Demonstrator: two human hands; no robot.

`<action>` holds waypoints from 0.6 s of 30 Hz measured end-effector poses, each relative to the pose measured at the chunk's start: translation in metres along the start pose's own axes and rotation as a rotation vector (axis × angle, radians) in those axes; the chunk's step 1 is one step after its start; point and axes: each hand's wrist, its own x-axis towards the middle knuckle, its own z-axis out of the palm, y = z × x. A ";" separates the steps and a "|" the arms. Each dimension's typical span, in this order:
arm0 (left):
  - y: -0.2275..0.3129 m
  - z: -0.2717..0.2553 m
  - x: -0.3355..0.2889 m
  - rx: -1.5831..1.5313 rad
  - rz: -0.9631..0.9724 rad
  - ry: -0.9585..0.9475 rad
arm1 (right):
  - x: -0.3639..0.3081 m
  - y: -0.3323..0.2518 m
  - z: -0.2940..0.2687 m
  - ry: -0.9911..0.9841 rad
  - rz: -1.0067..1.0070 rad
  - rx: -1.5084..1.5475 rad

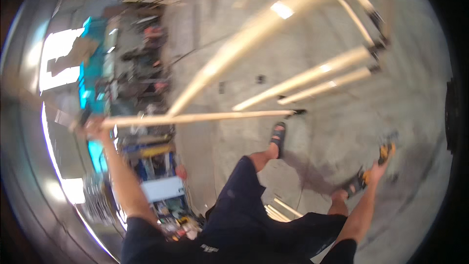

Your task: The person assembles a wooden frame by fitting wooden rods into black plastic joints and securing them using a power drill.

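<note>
The left hand (96,128), out at the left side of the view, is closed around one end of a long wooden bar (205,118); blur hides how each finger sits. The bar runs almost level across the middle, its far end reaching a small black piece (299,112) near the front sandal (278,139). A broad pale timber (244,49) slants up and away, its lower end meeting the bar's upper edge in this view, and two thinner strips (325,68) slant beyond the bar's far half, narrowing the room there. The right hand (376,171), low on the right, is curled around a yellow-and-black power tool (386,154), well apart from the bar, with concrete floor (415,117) stretching open beyond it toward the dark right rim.
</note>
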 end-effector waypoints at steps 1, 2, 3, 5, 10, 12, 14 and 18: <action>-0.010 0.023 -0.008 -0.013 0.034 0.049 | -0.037 -0.027 0.007 -0.060 0.059 0.082; -0.019 0.038 -0.016 -0.060 0.056 0.084 | -0.073 -0.060 0.012 -0.114 0.118 0.150; -0.045 0.050 -0.001 0.065 0.091 0.206 | -0.094 -0.062 0.022 0.037 -0.273 0.204; -0.074 0.056 0.006 0.053 0.181 0.170 | -0.144 -0.109 0.016 0.005 0.032 0.321; -0.060 0.075 -0.018 0.112 0.323 -0.083 | -0.357 -0.336 0.030 0.023 -0.418 0.722; -0.059 0.080 -0.022 0.030 0.253 -0.107 | -0.424 -0.402 0.029 -0.072 -0.355 0.857; -0.061 0.060 -0.018 0.012 0.223 -0.199 | -0.527 -0.511 0.054 -0.020 -0.555 0.674; -0.073 0.001 -0.008 0.145 0.152 -0.544 | -0.621 -0.574 0.114 0.083 -0.506 0.651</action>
